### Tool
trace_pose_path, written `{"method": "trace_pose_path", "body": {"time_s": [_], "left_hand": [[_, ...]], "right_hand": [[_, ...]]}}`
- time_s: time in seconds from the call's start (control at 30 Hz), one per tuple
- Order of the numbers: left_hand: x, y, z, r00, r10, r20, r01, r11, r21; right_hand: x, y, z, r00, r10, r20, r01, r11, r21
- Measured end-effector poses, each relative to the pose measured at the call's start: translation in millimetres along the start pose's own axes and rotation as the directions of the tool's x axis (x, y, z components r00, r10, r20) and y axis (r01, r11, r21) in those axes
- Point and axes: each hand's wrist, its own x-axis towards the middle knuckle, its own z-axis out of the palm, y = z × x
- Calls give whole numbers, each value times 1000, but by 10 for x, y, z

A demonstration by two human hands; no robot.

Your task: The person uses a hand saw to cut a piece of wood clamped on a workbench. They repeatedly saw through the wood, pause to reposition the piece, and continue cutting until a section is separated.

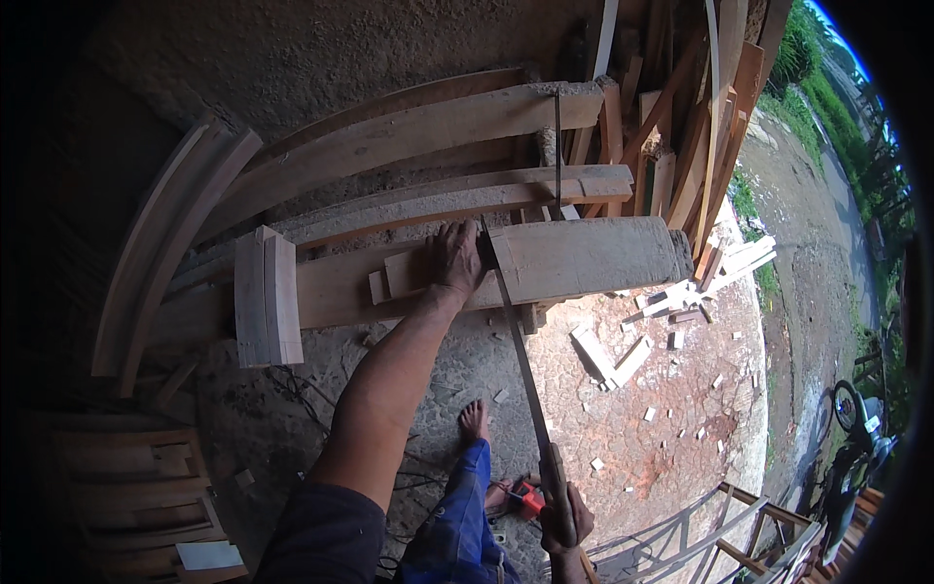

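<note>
My right hand (567, 518) is wrapped round the dark handle of a handsaw (522, 355) at the lower middle. The long, thin blade runs up and away to a thick wooden board (589, 258), crossing it just right of my left hand (459, 257). That hand presses down on the wood beside the blade, its fingers curled toward the far edge. A smaller wooden piece (401, 274) lies on the board under and left of my left hand. How deep the blade sits in the wood cannot be made out.
Short planks (265, 297) lie across the bench's left part. Long boards (409, 127) stand behind, with upright timber (671, 146) at the far right. Offcuts (613, 358) litter the floor. A red power tool (528, 499) sits by my feet; a motorcycle (856, 438) stands outside right.
</note>
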Motion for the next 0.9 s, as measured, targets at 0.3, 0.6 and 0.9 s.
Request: {"method": "trace_pose_path", "body": {"time_s": [0.3, 0.6, 0.9], "left_hand": [[192, -154, -62, 991, 46, -128, -59, 993, -98], [148, -100, -24, 995, -13, -95, 12, 1000, -14], [196, -207, -45, 995, -51, 88, 51, 999, -3]], "right_hand": [[1435, -194, 495, 999, 29, -38, -19, 971, 239], [724, -267, 194, 976, 184, -116, -145, 947, 287], [1161, -430, 268, 994, 34, -106, -4, 962, 274]]}}
